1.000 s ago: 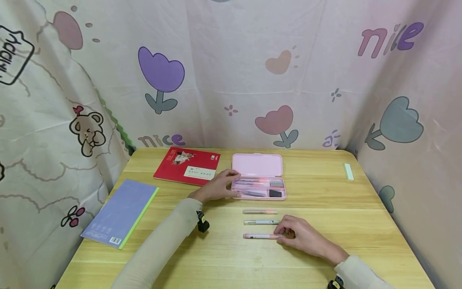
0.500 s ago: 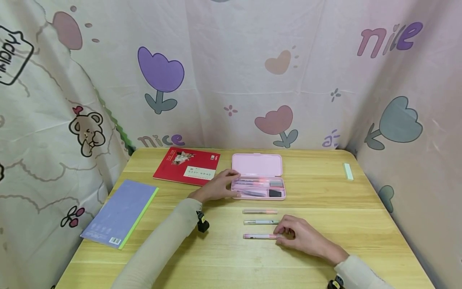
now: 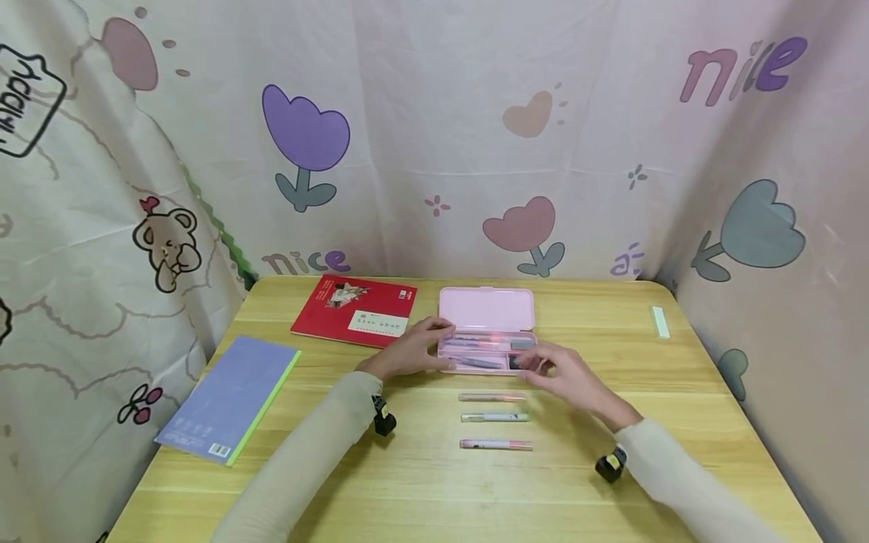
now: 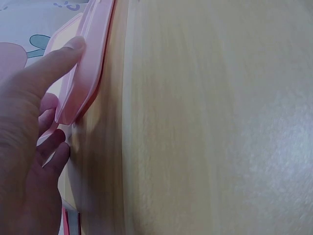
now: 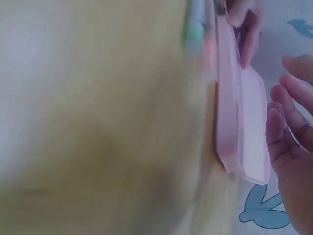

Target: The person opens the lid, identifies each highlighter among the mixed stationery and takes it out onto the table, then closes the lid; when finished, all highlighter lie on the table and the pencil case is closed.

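My left hand holds the left end of an open pink pencil case; in the left wrist view its thumb lies on the front wall. Pens, a grey eraser and a dark block, partly covered, lie in the case. At the case's right end is my right hand, its fingers loosely bent and nothing seen between them. In front of the case lie a pen with a pink end, a green-ended pen and a pink-and-white pen, side by side.
A red booklet lies behind my left forearm, and a blue notebook with a green edge lies at the left. Toward the right back is a small pale green strip. A printed curtain encloses the wooden table.
My right hand has let go of the pink-and-white pen and moved up to the right end of the pencil case. The left hand stays on the case.
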Demonstrator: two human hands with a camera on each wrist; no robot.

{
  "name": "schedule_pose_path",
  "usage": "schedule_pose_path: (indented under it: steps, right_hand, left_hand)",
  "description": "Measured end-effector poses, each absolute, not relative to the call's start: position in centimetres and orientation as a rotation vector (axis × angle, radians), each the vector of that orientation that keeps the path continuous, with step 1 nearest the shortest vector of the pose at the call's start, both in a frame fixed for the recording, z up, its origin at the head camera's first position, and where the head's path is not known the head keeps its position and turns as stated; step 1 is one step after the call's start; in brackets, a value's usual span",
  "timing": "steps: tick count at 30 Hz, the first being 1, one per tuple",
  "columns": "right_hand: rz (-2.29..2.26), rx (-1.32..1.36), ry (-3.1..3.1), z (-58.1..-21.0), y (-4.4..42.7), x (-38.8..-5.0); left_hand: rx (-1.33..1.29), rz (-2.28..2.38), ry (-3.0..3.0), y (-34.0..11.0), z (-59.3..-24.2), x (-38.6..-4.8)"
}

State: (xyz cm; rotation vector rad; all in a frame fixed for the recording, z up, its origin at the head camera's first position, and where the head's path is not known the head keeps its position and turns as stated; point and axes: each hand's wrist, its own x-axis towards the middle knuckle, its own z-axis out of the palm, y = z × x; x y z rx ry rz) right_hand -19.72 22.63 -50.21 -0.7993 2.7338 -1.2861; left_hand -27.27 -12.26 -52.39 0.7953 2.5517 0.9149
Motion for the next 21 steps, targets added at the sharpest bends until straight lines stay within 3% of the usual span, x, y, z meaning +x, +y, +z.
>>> schedule_pose_path:
  steps: [9, 21]
  right_hand:
    - [-1.138, -0.723, 2.78, -50.2, 21.2, -25.1]
    - [-0.922, -0.8, 2.772, -51.2, 19.2, -26.7]
  left_hand:
    - [0.789, 0.923, 2.551, -12.2, -52.5, -27.3]
    - [0.761, 0.935, 2.543, -12.1, -52.2, -27.2]
